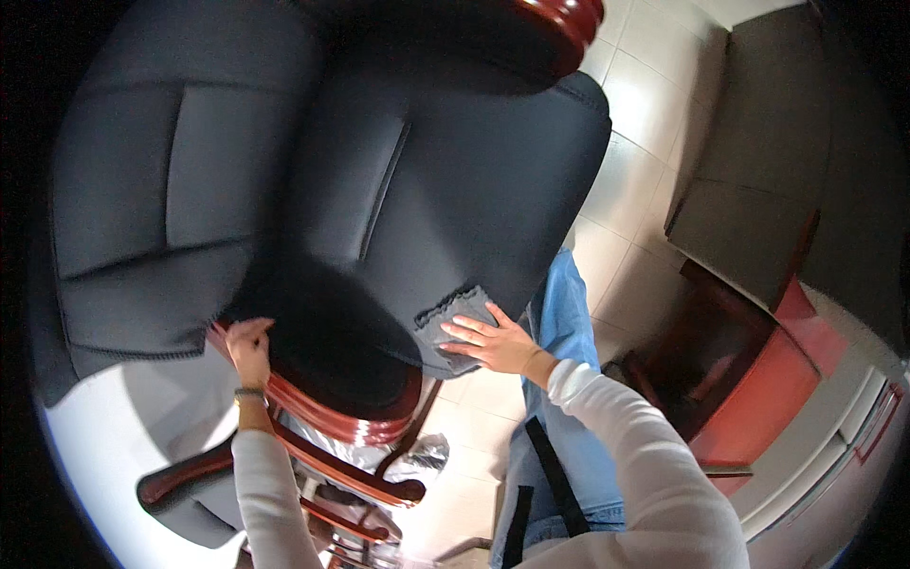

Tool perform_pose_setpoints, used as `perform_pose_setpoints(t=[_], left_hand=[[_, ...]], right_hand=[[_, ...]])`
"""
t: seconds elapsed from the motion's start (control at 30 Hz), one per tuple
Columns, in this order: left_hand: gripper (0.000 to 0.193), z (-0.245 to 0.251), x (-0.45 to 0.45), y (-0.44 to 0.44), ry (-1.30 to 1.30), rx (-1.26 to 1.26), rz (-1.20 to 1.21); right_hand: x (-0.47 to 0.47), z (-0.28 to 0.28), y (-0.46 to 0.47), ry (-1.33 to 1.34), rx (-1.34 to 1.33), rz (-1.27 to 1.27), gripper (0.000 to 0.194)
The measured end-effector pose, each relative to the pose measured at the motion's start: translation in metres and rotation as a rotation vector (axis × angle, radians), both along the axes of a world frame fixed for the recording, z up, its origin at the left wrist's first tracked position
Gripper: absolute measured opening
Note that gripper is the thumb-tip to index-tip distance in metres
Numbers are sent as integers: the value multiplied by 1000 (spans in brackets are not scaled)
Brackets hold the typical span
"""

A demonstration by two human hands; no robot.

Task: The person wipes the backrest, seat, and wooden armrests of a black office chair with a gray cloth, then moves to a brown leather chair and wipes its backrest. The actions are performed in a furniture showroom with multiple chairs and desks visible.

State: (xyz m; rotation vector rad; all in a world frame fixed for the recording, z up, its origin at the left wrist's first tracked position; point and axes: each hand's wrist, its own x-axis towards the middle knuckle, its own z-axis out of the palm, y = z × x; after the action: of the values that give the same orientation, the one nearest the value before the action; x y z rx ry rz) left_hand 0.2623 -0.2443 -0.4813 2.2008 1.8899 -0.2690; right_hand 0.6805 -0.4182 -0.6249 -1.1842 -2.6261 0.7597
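Observation:
A black leather-look office armchair fills the view before me, with its seat at the centre and its backrest to the left. My right hand lies spread over a folded grey cloth, pressing it against the seat near the front corner. At the rear of the near armrest, which is glossy red-brown wood with a black pad, is my left hand. Its fingers are curled, and whether they grip the wood is hidden.
The far armrest juts in at the top. Other wooden-armed chairs stand below the near armrest, with clear plastic wrapping beside them. Right of the pale tiled floor are a dark panelled piece of furniture and a red-brown cabinet.

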Motion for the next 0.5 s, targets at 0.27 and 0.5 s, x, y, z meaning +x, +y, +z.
perform_pose_setpoints(t=[0.27, 0.5], left_hand=[[52, -42, 116, 32, 39, -199, -177], [123, -105, 224, 90, -43, -537, 279]], right_hand=[[165, -27, 179, -212, 152, -1212, 68], [129, -42, 133, 528, -182, -1557, 62]])
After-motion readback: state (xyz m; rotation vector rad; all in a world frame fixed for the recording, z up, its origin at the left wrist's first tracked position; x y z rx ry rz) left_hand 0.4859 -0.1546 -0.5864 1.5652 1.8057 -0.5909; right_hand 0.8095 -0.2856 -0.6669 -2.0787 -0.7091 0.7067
